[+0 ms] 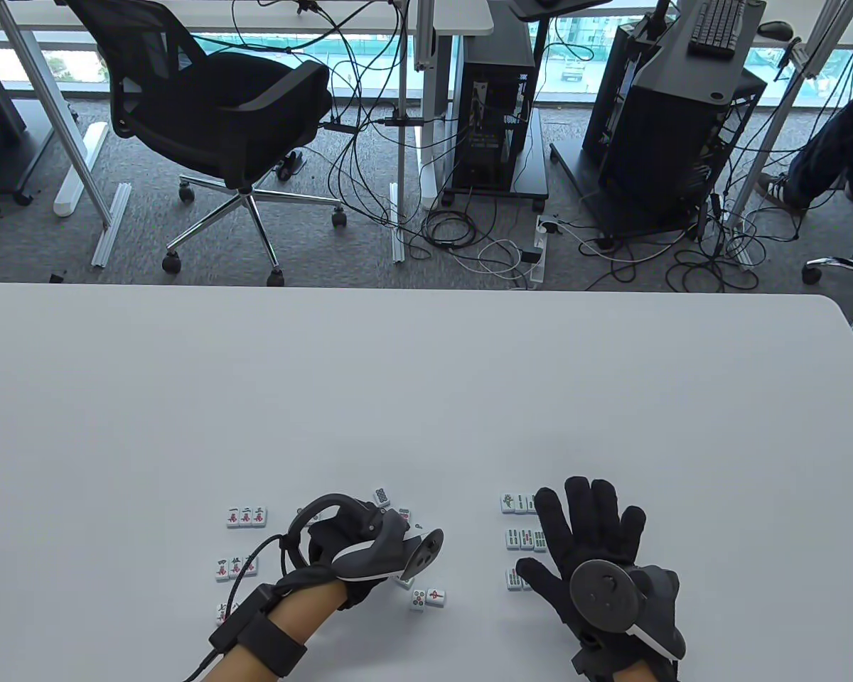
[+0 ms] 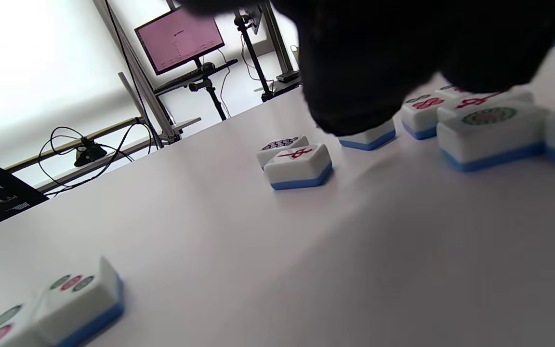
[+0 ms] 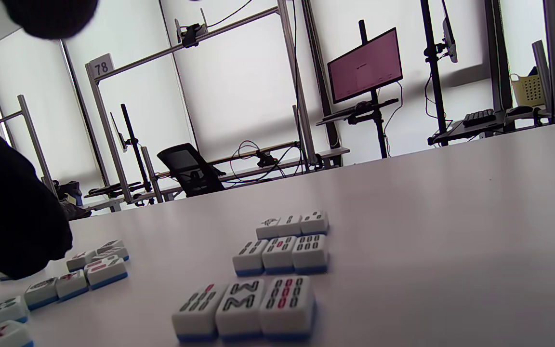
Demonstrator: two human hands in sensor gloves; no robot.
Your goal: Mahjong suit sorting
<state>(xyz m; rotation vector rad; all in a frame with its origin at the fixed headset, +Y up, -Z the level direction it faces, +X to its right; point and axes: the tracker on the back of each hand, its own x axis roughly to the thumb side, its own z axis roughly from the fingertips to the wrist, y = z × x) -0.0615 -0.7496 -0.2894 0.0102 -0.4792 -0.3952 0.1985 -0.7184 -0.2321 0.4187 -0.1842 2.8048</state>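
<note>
While the white table point(image 1: 426, 383) carries all the mahjong tiles near its front edge, on the far left lie the rows of character tiles point(image 1: 246, 517), 3 tiles in the top row, with more rows below it. Next comes the left hand point(image 1: 355, 550), lowered over a loose cluster of tiles point(image 2: 492, 126); in the left wrist view its gloved fingertips point(image 2: 354, 96) touch the top of one tile, but I cannot tell if they grip it. A pair of loose tiles point(image 1: 427, 599) lies just beside this hand. On the right stand 3 rows of bamboo tiles point(image 3: 281, 253). The right hand point(image 1: 597, 554) is above them with fingers spread straight, holding nothing.
</note>
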